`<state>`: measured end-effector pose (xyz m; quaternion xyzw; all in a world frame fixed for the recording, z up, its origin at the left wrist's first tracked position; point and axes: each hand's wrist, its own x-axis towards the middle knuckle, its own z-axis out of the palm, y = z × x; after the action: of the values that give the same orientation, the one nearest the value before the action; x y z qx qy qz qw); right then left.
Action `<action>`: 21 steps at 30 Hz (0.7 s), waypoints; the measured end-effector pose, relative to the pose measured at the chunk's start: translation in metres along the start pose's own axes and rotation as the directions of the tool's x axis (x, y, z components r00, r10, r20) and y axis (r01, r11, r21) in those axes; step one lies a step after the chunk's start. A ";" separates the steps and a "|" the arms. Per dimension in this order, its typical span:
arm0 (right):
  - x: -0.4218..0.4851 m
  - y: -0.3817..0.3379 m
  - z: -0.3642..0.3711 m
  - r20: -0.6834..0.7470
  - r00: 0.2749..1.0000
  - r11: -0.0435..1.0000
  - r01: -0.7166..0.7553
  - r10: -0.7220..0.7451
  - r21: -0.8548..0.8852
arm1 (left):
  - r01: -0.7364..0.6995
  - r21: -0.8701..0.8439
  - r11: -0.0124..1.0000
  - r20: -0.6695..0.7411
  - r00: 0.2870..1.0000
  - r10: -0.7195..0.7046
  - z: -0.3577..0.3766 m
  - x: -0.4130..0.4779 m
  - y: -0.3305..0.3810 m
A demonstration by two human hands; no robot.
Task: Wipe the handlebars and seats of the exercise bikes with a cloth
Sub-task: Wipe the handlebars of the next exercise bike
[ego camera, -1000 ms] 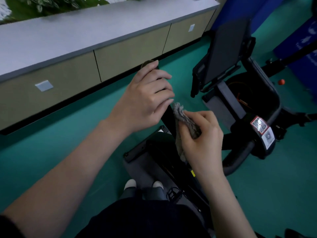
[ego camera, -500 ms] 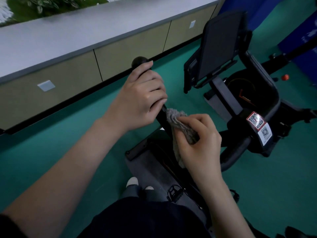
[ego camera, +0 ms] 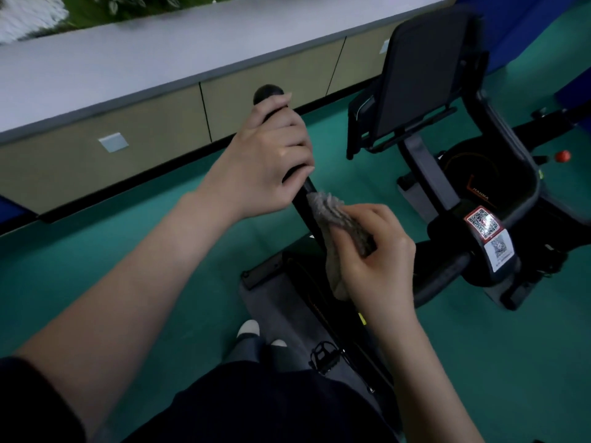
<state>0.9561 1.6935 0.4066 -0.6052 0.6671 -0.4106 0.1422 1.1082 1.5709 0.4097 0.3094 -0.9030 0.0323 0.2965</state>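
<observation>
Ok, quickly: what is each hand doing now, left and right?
Left hand: closed around the handlebar.
Right hand: closed on the cloth, held against the handlebar.

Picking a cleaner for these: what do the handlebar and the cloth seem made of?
Handlebar: probably a rubber or foam covering; matte black, rounded end, no glare.
Cloth: looks like terry or a similar woven fabric; grey-brown, fuzzy edge, soft folds.

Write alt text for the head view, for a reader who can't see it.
The left hand grips a black handlebar while the right hand holds a grey cloth against the bar just below. A second exercise bike stands to the right on green floor.
</observation>
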 end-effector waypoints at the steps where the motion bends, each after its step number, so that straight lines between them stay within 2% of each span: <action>1: 0.004 -0.001 0.002 -0.015 0.999 0.999 -0.038 0.038 0.015 | 0.003 0.001 1.000 -0.012 1.000 -0.003 0.000 0.000 0.002; 3: 0.017 -0.002 0.005 -0.004 0.992 0.991 -0.128 0.128 0.044 | 0.014 -0.001 1.000 -0.033 0.999 -0.014 0.000 -0.002 0.005; 7: 0.044 0.004 0.004 0.156 0.944 0.949 -0.305 0.291 0.078 | 0.028 0.017 0.999 -0.040 0.999 -0.027 0.002 -0.006 0.011; 11: 0.048 0.020 -0.008 0.301 0.899 0.941 -0.338 0.317 0.021 | 0.031 0.020 0.999 -0.031 0.999 -0.031 0.003 -0.008 0.016; 16: 0.060 0.024 -0.001 0.360 0.872 0.925 -0.375 0.331 0.057 | 0.056 0.029 0.998 -0.011 0.998 -0.056 0.006 -0.011 0.020; 19: 0.072 0.022 0.008 0.448 0.834 0.904 -0.411 0.322 0.115 | 0.056 0.042 0.998 0.012 0.998 -0.056 0.006 -0.012 0.022; 21: 0.069 0.027 0.001 0.483 0.817 0.911 -0.403 0.315 0.088 | 0.059 0.049 0.997 0.021 0.998 -0.060 0.006 -0.012 0.023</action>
<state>0.9225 1.6274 0.4075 -0.5313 0.6754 -0.2822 0.4265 1.0998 1.5943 0.4010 0.3436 -0.8956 0.0417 0.2794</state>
